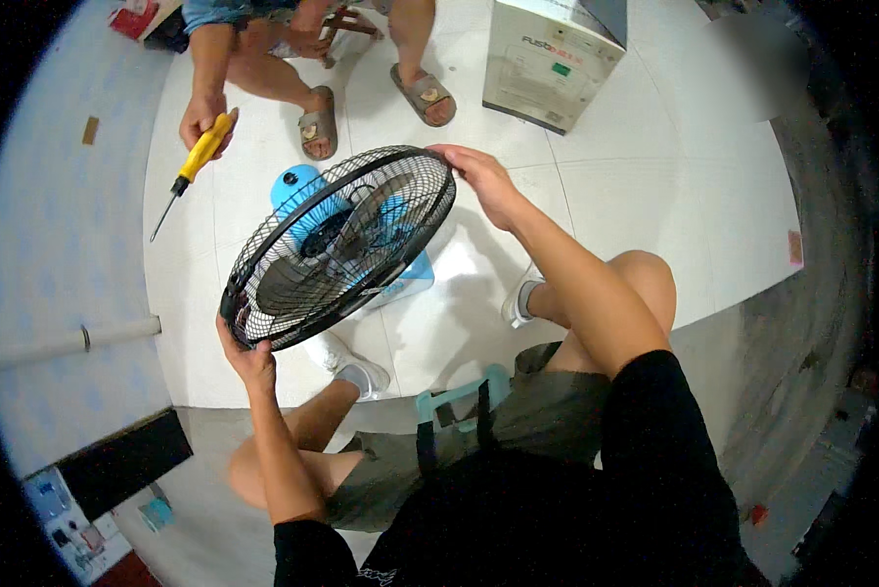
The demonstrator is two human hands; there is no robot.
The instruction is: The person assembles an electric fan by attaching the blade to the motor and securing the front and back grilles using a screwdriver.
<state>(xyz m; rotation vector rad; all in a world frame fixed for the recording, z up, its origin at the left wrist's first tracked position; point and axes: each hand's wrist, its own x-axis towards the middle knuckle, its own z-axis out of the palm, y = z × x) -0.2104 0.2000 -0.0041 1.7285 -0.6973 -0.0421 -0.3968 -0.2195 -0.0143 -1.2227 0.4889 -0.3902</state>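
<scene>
From the view's centre, a co-worker's hand holds a yellow screwdriver far out at ten o'clock; at eight, the person's left hand clamps the fan cage, nearer in at ten. It already surrounds the blades, though whether fastening remains cannot be told; at one, the right hand touches it, grip unclear

We look down on a white tiled floor with thin seams, brightly lit, a soft shadow near its middle. On our left runs a pale, blue-mottled wall with 1 whitish pipe; grey flooring borders the tiles, and a reddish-brown stool stands beyond, partly hidden.
</scene>
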